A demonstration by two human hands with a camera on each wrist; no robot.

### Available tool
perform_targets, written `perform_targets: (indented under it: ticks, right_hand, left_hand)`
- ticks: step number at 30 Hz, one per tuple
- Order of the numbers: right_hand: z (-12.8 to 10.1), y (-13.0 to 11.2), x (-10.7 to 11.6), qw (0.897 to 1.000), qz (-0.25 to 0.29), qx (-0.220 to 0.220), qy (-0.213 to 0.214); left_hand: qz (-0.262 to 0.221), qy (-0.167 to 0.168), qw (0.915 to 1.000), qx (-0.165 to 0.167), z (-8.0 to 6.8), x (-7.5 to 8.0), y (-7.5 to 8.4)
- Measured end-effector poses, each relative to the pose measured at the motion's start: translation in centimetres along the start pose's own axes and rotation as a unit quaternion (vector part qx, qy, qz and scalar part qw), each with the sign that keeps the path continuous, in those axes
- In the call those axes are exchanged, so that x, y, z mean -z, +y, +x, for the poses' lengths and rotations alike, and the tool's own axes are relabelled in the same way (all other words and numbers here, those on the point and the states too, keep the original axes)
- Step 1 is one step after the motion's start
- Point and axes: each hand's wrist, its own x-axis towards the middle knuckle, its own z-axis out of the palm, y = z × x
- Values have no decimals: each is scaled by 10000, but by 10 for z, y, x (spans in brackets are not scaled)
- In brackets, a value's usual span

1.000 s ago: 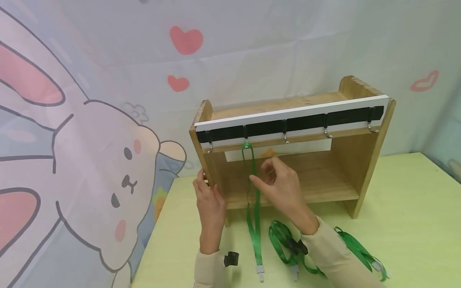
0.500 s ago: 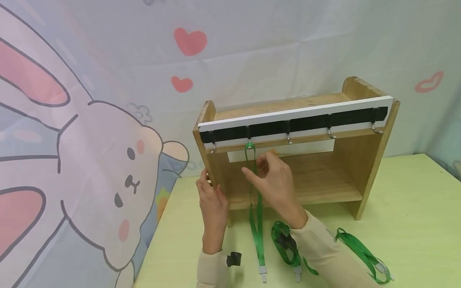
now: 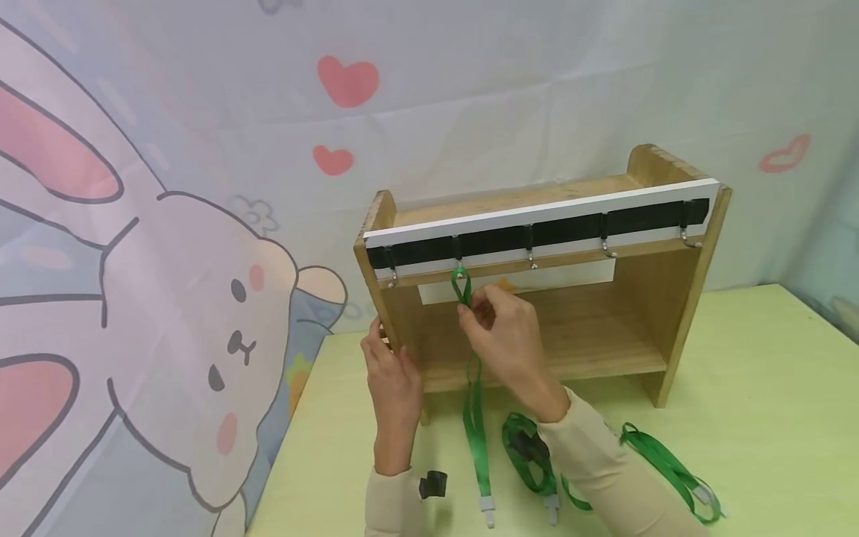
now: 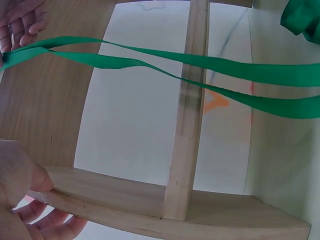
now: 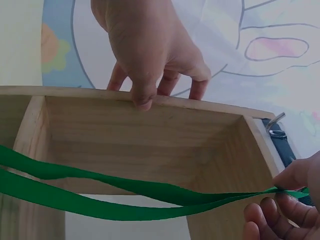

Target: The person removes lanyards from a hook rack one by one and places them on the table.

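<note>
A green lanyard point(image 3: 475, 425) hangs from the second hook from the left on a small wooden shelf point(image 3: 564, 328). My right hand point(image 3: 506, 332) pinches its two straps together between thumb and forefinger, a little below the hook; the right wrist view shows the pinched straps point(image 5: 220, 198) running from the fingertips. The lanyard's grey clip point(image 3: 487, 507) dangles at the bottom. My left hand point(image 3: 392, 373) grips the shelf's left side panel, thumb on the inner side and fingers outside, as the right wrist view shows of that hand point(image 5: 150, 50).
Several metal hooks point(image 3: 532, 257) line the white and black strip along the shelf's front. On the pale green table, a bundled green lanyard point(image 3: 530, 451) lies by the right forearm, and another lanyard point(image 3: 671, 466) lies farther right. A printed cloth stands behind.
My right hand has moved left to the hanging lanyard and now pinches its straps together below the hook. My left hand has stayed on the shelf's side panel.
</note>
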Motion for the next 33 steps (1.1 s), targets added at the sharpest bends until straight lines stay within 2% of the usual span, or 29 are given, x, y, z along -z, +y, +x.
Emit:
perform_targets:
  ticks: [8,19,33]
  right_hand:
    - [-2,-5,9,9992,155,362,88]
    - [-18,-4,11,9969,351,565,-428]
    - [-44,2,-2,9908,796,261,-1061]
  left_hand:
    - [-43,-6,10000,-28,-2,-1,-1]
    - [-77,38,9999,-52,1,0,-1]
    - [-80,-46,9999,-90,1,1,0]
